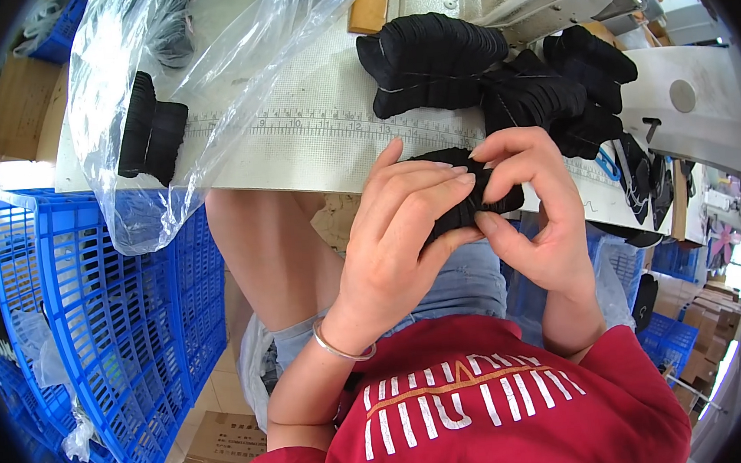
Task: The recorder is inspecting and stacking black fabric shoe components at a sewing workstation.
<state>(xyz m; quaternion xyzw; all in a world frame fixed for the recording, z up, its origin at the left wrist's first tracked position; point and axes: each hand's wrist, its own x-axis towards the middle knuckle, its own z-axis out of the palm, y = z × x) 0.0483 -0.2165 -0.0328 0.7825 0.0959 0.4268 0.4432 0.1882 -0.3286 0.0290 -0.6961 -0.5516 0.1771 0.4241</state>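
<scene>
A thick stack of black fabric pieces (455,217) is held between my two hands at the table's front edge. My left hand (400,220) wraps it from the left, fingers over the top and thumb below. My right hand (542,205) pinches its right end between curled fingers and thumb. Just beyond lie more bundles of black fabric pieces (435,57), some fanned out and overlapping. Another small black bundle (152,131) rests at the table's left, next to a clear plastic bag (139,219). The underside of the held stack is hidden.
The white table (313,162) has a printed ruler scale along it. A sewing machine (544,0) stands at the back right. Blue plastic crates (118,338) rise at my left, with a cardboard box (223,456) on the floor beside them.
</scene>
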